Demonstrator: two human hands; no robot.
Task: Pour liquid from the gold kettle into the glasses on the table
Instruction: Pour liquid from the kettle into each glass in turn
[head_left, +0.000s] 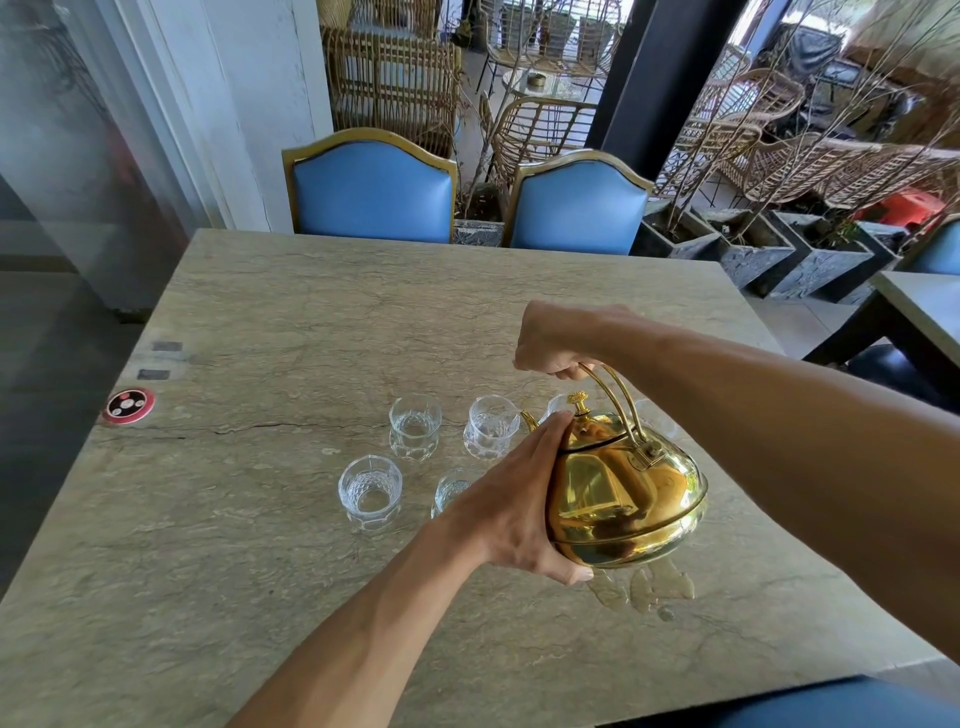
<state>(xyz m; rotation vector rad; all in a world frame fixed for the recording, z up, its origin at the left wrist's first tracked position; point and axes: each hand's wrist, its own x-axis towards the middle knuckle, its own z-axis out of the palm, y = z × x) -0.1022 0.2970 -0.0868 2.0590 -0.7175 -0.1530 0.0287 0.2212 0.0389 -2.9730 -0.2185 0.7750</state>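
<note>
Gold kettle (626, 499) tilted between both hands (511, 514).

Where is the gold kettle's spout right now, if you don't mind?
In the head view, the spout sits centre-right, at the rim of the back-row glass, just beyond the left hand.

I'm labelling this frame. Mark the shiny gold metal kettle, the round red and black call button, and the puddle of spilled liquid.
Shiny gold metal kettle (623, 499): head view, on its polished belly.
Round red and black call button (129, 405): head view, on its face.
Puddle of spilled liquid (660, 584): head view, on the wet patch under the kettle.
</note>
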